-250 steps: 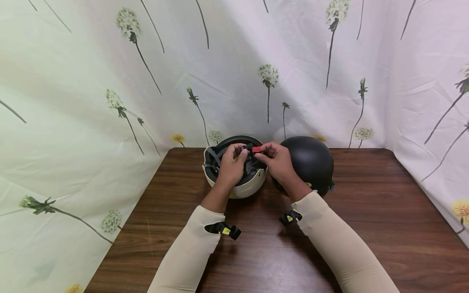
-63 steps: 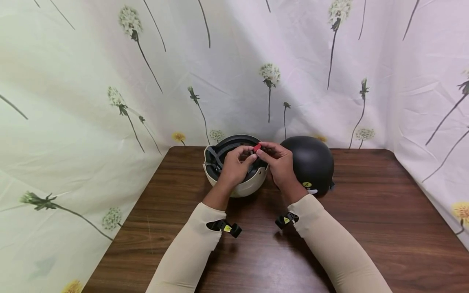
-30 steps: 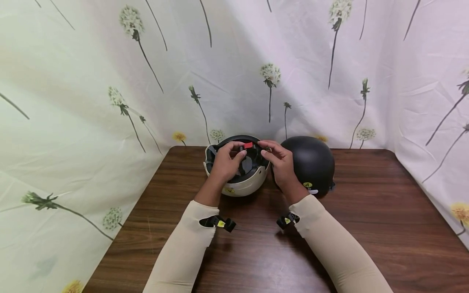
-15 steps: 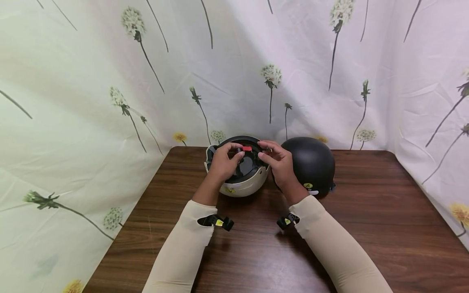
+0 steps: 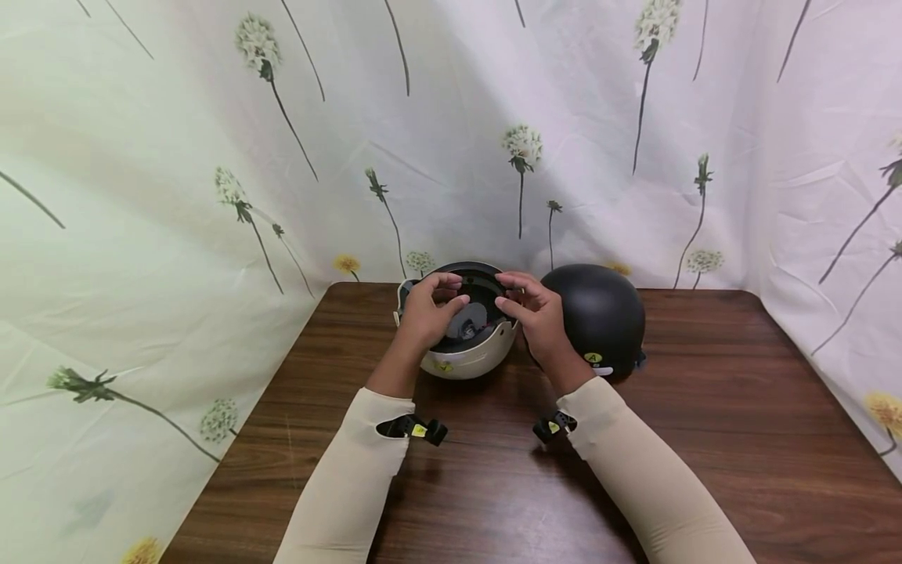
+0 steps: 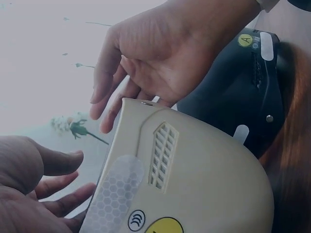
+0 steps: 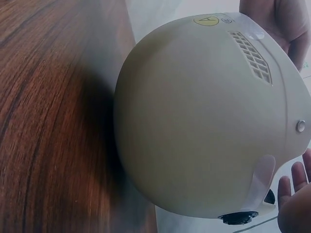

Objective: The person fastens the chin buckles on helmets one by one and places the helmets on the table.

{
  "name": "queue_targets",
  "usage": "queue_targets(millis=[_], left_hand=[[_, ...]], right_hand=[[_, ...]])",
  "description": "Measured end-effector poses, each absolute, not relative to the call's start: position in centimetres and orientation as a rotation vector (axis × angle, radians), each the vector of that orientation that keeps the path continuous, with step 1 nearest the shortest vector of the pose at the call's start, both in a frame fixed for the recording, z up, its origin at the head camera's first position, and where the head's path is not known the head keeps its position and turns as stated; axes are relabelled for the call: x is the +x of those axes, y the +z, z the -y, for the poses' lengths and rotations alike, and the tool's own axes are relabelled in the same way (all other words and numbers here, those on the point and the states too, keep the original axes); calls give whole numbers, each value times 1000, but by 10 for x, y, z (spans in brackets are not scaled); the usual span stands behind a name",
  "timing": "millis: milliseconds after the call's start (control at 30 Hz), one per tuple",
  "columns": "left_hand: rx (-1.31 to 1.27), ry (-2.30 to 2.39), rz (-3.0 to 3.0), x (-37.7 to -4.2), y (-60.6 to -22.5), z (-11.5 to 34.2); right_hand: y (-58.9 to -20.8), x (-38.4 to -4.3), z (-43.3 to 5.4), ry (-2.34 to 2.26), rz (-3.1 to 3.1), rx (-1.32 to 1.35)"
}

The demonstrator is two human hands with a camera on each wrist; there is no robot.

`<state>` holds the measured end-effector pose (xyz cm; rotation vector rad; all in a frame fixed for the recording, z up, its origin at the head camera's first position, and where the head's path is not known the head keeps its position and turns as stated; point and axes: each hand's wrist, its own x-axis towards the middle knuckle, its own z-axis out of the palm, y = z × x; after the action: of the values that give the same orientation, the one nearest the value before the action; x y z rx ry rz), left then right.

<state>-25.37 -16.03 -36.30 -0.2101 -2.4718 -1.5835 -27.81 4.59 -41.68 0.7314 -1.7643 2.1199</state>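
Note:
A cream helmet (image 5: 470,363) lies upturned on the table, its dark padded inside facing up. My left hand (image 5: 426,309) hovers over the helmet's left side, thumb and fingers apart with nothing between them. Across the opening, my right hand (image 5: 537,313) is held the same way over the right rim, also with nothing between thumb and fingers. In the left wrist view, the left hand (image 6: 29,189) and right hand (image 6: 165,53) both show beside the helmet shell (image 6: 209,174). The red buckle tab is out of sight.
A black helmet (image 5: 595,317), dome up, stands right beside the cream one, behind the right hand. Both sit near the far edge of the brown wooden table (image 5: 486,493). A flower-printed white cloth (image 5: 451,180) hangs behind and along both sides.
Earlier both hands worked at a red buckle above the helmet. The right hand let go first, then the left hand. The red tab dropped into the helmet and out of view.

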Motion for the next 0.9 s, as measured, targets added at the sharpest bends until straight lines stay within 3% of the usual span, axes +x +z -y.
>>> queue_targets(millis=[900], left_hand=[[-257, -1362, 2063, -225, -386, 176]], right_hand=[[-435, -262, -56, 1946, 1992, 710]])
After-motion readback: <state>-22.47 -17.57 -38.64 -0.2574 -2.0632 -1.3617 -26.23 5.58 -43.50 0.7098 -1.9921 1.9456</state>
